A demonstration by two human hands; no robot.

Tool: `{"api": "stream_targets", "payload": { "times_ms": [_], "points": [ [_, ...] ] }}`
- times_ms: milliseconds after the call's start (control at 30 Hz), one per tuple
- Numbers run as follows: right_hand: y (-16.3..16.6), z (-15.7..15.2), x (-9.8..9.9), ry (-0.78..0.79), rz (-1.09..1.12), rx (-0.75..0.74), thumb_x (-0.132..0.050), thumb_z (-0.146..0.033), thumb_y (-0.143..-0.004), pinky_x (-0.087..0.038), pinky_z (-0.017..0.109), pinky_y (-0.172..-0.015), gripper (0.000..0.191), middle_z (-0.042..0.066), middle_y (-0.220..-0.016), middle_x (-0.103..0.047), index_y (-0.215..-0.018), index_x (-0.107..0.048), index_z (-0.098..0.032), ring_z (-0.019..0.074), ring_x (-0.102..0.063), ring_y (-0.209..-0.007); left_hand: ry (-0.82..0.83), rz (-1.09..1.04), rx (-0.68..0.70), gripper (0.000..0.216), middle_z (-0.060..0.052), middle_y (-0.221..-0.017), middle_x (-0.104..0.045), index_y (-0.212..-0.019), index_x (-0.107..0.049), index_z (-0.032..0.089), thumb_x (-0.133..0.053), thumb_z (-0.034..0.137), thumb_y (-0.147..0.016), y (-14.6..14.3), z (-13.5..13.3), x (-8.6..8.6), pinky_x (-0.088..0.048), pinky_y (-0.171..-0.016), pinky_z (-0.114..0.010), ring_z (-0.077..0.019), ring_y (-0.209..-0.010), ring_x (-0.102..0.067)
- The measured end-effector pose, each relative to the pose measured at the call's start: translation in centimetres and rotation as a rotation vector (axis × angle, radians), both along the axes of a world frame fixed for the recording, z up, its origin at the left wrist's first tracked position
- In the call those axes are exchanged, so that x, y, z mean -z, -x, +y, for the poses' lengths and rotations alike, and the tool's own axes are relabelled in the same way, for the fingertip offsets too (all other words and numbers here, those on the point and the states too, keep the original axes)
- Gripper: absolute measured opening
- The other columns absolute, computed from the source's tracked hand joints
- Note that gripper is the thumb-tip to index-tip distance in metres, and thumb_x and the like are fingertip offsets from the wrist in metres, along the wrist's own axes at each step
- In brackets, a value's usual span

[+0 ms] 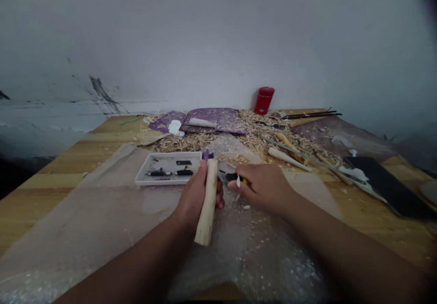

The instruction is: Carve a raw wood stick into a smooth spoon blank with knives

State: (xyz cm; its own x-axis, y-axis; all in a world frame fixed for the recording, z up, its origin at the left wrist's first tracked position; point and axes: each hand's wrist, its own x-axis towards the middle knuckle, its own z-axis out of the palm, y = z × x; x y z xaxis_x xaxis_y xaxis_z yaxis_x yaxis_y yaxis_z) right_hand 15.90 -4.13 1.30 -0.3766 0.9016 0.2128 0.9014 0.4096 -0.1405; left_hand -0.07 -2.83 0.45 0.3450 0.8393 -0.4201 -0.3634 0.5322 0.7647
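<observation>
My left hand (pixel 194 189) is wrapped around a pale, peeled wooden stick (pixel 207 206), which slants down toward me. Something purple (pixel 206 155) shows by the left thumb at the stick's upper end; I cannot tell what it is. In my closed right hand (pixel 261 183) is a utility knife (pixel 232 177) with a black and yellow handle. Its blade end points left, close beside the stick and the left fingers. A small light wood chip (pixel 238 180) shows against the right fingers. Plastic sheeting (pixel 136 231) lies beneath both hands.
A white tray (pixel 142 176) holding pens and small black pieces stands left of the hands. Wood shavings (pixel 194 141) heap up behind, around purple sheets (pixel 221 115). Near the wall stands a red canister (pixel 264 100). Carved sticks (pixel 288 158) and a dark flat slab (pixel 392 188) lie right.
</observation>
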Motion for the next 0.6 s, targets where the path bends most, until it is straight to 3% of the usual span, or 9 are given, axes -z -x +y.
{"api": "stream_targets", "payload": {
  "times_ms": [100,233,600],
  "points": [
    [1.0,-0.9,0.2,-0.014,-0.003,-0.11,-0.022,-0.054,-0.082,-0.015,0.024,-0.049,0.046,0.0,-0.065,-0.058,-0.082,-0.054,-0.021,0.0123,-0.05,-0.057,-0.003,0.107,-0.048,0.045,0.003,-0.037,-0.04,-0.061,-0.047,0.015,-0.033,0.055,-0.076,0.0,0.1,0.0,-0.033,-0.032,-0.02,-0.0075,-0.028,-0.038],
    [1.3,-1.1,0.5,-0.045,-0.012,-0.17,-0.022,-0.051,-0.083,-0.015,0.023,-0.049,0.042,0.0,-0.068,-0.059,-0.089,-0.052,-0.022,0.0122,-0.05,-0.057,0.002,0.074,-0.067,0.046,0.003,-0.039,-0.04,-0.053,-0.043,0.015,-0.035,0.054,-0.075,-0.1,0.0,0.3,-0.028,-0.03,-0.019,-0.0064,-0.028,-0.038],
    [1.1,-0.9,0.1,-0.037,-0.056,-0.071,-0.023,-0.053,-0.082,-0.017,0.025,-0.049,0.045,0.002,-0.069,-0.06,-0.083,-0.054,-0.021,0.0137,-0.052,-0.06,0.012,0.043,-0.039,0.042,0.002,-0.038,-0.042,-0.06,-0.047,0.015,-0.034,0.051,-0.077,-0.1,-0.6,0.1,-0.03,-0.03,-0.02,-0.0081,-0.028,-0.039]
  ]
}}
